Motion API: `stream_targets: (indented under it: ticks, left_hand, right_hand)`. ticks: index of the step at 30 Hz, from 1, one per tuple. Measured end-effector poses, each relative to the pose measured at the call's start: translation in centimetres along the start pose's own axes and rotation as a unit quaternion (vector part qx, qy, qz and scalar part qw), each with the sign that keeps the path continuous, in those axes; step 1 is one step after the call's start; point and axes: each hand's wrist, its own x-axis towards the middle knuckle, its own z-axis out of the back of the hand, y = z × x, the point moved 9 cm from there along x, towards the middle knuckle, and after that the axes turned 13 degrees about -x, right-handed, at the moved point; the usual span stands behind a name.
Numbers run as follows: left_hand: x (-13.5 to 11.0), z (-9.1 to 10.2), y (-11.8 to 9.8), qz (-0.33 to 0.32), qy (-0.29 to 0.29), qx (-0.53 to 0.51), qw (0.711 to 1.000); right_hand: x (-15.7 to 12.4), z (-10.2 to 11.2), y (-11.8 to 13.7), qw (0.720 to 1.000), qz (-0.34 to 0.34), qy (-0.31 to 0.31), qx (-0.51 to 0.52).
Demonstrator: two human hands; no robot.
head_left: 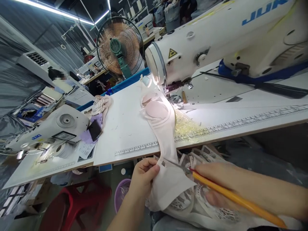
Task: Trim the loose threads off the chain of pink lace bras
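Observation:
My left hand [146, 175] pinches the edge of a pale pink bra [166, 138] between thumb and fingers, just below the table's front edge. The bra runs up over the table, its cups [157, 109] lying beside the sewing machine's needle area. My right hand [211, 179], blurred by motion, is closed around a long orange-handled tool [231, 195]. A thin dark metal part extends from this hand to the bra fabric near my left fingers; the tool's exact kind cannot be made out. More pale lace bras [216, 213] hang and bunch beneath both hands.
A white sewing machine [183, 54] stands on the table [127, 128] at right; printed rulers run along the front edge. At left are another machine [64, 122], a black phone [94, 130] and bunched fabric [102, 104]. A fan [119, 46], red stool [79, 199] and purple bin [117, 195] stand around.

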Motion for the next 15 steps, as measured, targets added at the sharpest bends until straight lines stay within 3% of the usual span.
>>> stream_targets:
  ticks: [6,15]
  left_hand:
    - [-0.3,-0.4,0.0,-0.013,0.010,0.002,1.000]
    - [-1.0,-1.0,-0.8,-0.048,0.006,-0.006,0.999]
  right_hand:
    - [-0.3,-2.0,1.1,0.995,0.007,0.094,-0.019]
    - [1.4,-2.2,2.1,0.994,0.033,0.069,-0.076]
